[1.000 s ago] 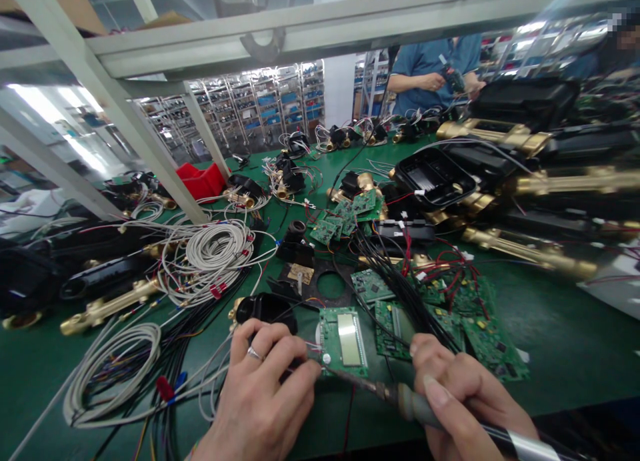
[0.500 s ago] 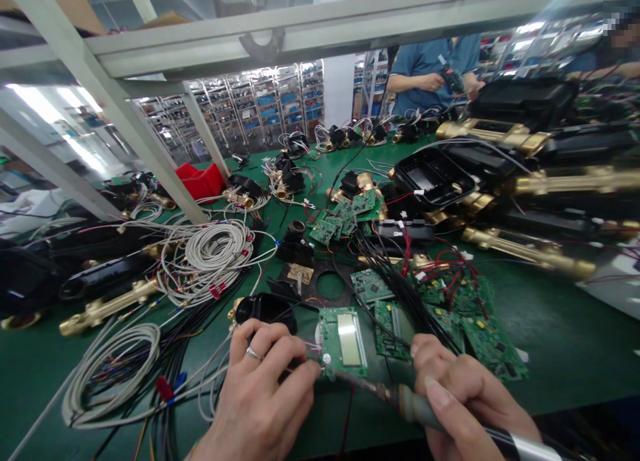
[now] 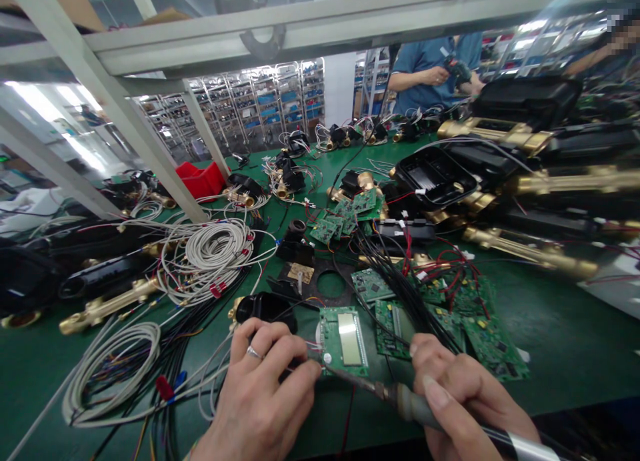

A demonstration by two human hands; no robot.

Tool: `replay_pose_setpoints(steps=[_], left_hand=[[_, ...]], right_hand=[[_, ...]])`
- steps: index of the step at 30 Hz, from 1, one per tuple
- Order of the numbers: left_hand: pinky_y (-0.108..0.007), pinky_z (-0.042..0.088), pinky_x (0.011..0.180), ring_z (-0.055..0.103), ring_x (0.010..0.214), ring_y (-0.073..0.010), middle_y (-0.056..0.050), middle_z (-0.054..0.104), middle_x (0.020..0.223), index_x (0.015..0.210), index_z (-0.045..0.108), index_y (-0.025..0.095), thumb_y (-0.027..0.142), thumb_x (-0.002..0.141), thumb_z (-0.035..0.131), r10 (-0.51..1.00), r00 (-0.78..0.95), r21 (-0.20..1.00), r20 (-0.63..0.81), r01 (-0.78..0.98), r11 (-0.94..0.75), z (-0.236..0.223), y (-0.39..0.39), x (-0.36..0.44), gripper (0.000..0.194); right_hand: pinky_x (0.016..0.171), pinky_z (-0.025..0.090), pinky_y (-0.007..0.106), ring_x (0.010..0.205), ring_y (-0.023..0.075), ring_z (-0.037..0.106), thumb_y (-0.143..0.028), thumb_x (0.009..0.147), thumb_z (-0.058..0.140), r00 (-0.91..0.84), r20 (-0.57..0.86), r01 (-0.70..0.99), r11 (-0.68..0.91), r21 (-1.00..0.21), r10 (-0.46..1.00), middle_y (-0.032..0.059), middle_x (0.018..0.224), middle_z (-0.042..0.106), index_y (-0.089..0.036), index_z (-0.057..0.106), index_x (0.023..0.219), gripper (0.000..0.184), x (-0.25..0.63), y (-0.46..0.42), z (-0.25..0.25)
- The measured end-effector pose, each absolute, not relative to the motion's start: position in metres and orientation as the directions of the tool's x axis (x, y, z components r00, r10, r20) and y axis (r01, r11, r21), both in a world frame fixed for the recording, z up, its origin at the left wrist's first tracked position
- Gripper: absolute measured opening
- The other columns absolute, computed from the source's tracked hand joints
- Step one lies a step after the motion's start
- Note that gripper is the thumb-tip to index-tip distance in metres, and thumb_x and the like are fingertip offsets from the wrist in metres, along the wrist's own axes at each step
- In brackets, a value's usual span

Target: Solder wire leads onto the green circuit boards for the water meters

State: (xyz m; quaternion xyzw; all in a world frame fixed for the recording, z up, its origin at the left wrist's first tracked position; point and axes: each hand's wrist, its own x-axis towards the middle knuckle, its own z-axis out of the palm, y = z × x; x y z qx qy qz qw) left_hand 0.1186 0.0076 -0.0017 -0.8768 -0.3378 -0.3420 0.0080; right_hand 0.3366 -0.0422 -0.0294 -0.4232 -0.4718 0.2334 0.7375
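On the green worktop (image 3: 320, 424), the circuit board (image 3: 329, 331) lies face up between the two hands, its pale display (image 3: 349, 341) uppermost. The right hand (image 3: 463, 394) is wrapped round the soldering iron (image 3: 413, 406), whose tip reaches the board's near left corner; I can't tell whether it touches. The left hand (image 3: 273, 381) keeps a narrow grip beside thin wires (image 3: 314, 346) at the board's left edge; what the fingers pinch is hidden from me. The board looks light and stiff, with a fragile display, so the bare edges seem the place to take it. The wires look soft and easily torn; the iron is best held by its handle, well behind the probably hot tip.
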Motion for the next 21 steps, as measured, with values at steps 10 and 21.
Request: replay_pose_setpoints(steps=[10,21], left_hand=[[-0.043,0.032,0.1,0.054,0.097,-0.022,-0.002,0.071,0.094,0.093,0.071,0.023,0.019,0.101,0.059,0.584,0.537,0.222,0.608,0.591,-0.775,-0.001,0.007,0.119,0.016],[-0.043,0.031,0.1,0.053,0.097,-0.0222,-0.003,0.07,0.093,0.092,0.071,0.022,0.018,0.102,0.058,0.573,0.545,0.223,0.612,0.576,-0.786,-0.003,0.01,0.118,0.017]], right_hand=[[0.071,0.044,0.035,0.059,0.0144,0.052,-0.022,0.093,0.069,0.475,0.498,0.063,0.537,-0.841,0.725,-0.0038,0.053,0.047,-0.02,0.049,0.06,0.039,0.337,-0.043,-0.02],[0.082,0.048,0.038,0.055,0.0129,0.05,-0.027,0.092,0.074,0.502,0.489,0.023,0.554,-0.832,0.713,-0.0057,0.052,0.048,-0.021,0.051,0.061,0.039,0.346,-0.043,-0.021]])
